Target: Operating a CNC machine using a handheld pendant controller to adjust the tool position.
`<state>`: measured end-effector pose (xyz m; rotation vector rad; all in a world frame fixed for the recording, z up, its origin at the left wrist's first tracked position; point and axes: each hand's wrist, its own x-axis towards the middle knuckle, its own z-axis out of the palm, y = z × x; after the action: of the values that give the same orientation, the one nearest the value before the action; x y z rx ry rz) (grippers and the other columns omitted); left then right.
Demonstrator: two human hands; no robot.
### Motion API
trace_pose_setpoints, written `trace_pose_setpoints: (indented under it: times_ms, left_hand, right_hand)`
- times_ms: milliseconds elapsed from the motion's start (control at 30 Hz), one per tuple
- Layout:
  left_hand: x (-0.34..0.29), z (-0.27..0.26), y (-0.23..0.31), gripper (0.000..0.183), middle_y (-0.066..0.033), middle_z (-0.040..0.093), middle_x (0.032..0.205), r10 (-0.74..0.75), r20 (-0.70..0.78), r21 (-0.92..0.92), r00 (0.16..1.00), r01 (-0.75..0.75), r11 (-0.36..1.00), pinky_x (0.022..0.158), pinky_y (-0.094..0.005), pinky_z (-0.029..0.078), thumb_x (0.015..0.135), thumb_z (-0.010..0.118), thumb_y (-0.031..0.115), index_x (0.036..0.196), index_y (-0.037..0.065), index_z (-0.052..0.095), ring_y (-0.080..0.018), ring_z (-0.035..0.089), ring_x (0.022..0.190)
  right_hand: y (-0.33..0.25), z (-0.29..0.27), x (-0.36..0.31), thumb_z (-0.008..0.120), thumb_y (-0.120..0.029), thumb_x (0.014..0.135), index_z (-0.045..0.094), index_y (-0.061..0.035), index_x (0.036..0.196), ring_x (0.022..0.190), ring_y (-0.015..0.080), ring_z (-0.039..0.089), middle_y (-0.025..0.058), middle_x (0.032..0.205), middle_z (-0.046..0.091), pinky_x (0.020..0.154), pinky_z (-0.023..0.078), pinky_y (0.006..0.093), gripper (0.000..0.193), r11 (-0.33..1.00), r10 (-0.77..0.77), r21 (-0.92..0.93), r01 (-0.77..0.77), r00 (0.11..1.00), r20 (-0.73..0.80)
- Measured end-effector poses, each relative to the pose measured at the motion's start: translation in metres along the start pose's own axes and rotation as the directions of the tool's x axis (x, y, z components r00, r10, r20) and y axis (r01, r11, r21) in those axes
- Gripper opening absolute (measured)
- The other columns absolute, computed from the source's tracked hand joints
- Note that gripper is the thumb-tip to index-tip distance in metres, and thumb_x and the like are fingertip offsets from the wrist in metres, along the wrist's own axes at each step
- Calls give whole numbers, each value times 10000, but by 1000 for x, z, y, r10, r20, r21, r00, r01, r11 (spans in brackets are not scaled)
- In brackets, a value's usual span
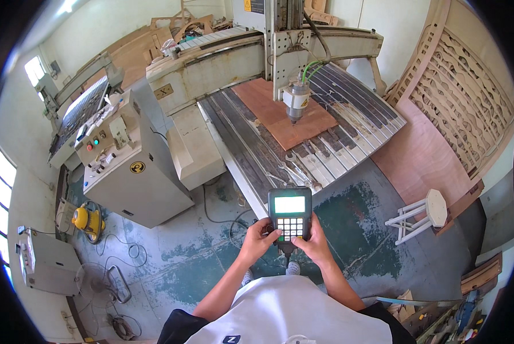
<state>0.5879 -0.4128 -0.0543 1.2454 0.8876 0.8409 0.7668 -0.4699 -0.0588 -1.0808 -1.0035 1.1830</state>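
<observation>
Between both hands I hold a black handheld controller point(290, 208) with a lit screen and a keypad, its cable running down from the lower end. My left hand point(259, 241) grips its left side, thumb on the keys. On the other side my right hand point(315, 241) wraps the edge, its thumb near the lower keys. Beyond the controller stands a CNC router, its metal spindle point(296, 102) over a reddish-brown wooden board point(268, 112). That board lies on the slotted machine bed point(222, 123). Several wrenches point(294, 169) rest on the bed's near end.
At left is a grey control cabinet point(136, 183) with buttons on top. A yellow vacuum-like machine point(88, 219), a fan point(93, 281) and loose cables lie on the floor beyond it. To the right are a white stool point(423, 212) and a leaning cut-out wooden panel point(457, 97).
</observation>
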Motion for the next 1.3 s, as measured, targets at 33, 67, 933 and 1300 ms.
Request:
trace_pose_setpoints:
  times_ms: [33, 67, 933, 1300]
  left_hand:
    - [0, 0, 0, 288, -85, 673, 934, -4, 3, 0, 1000, 4, 1000, 769, -281, 506, 883, 671, 79, 1110, -81, 594, -108, 614, 868]
    - [0, 0, 0, 288, -85, 673, 934, -3, 2, 0, 1000, 3, 1000, 769, -281, 506, 883, 671, 79, 1110, -81, 594, -108, 614, 868]
    - [-1, 0, 1, 282, -93, 670, 910, 6, -3, 43, 1000, -6, 999, 753, -272, 502, 882, 667, 87, 1083, -95, 588, -107, 606, 846]
    - [-3, 1, -1, 310, -104, 675, 938, 6, -6, 13, 1000, -6, 1000, 758, -267, 505, 885, 666, 85, 1117, -103, 581, -109, 614, 861]
  right_hand:
    - [0, 0, 0, 661, 55, 758, 273, 5, 1430, 1125, 192, 555, 130, 1209, 543, 976, 448, 347, 778, 1000, -4, 2, 4, 1000, -1]
    - [1, 0, 0, 661, 55, 758, 273, 5, 1430, 1125, 192, 555, 130, 1209, 543, 976, 448, 347, 778, 1000, -4, 2, 4, 1000, -1]
    - [9, -4, 2, 669, 28, 763, 287, -2, 1440, 1135, 189, 543, 122, 1221, 543, 987, 432, 343, 778, 997, -57, -44, 57, 998, 2]
    - [-2, 1, -1, 664, 33, 761, 310, -2, 1421, 1133, 188, 544, 117, 1213, 542, 984, 438, 341, 749, 999, -38, 5, 38, 999, 7]
